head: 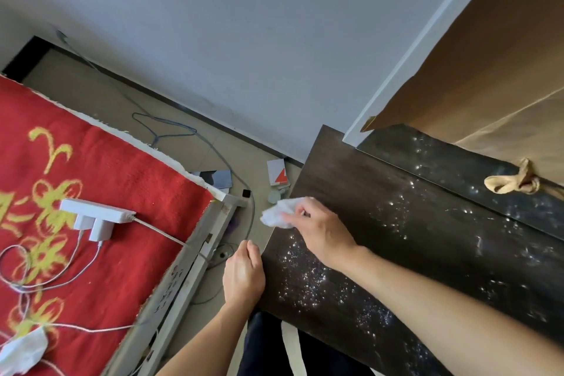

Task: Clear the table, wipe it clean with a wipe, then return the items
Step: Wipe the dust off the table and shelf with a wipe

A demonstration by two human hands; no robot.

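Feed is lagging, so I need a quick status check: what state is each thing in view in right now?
Wipe: crumpled, gripped in the right hand at the table's left edge.
Left hand: resting closed against the table edge, holding nothing visible.
Table: cleared, dotted with glistening wet specks.
Power strip: lying on the red blanket, two adapters plugged in.
Second wipe: crumpled on the blanket.
Curtain tie: knotted.

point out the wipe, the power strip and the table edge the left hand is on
wipe point(276, 213), head view, on the crumpled white wad
power strip point(96, 211), head view, on its top face
table point(265, 253), head view, on its left edge
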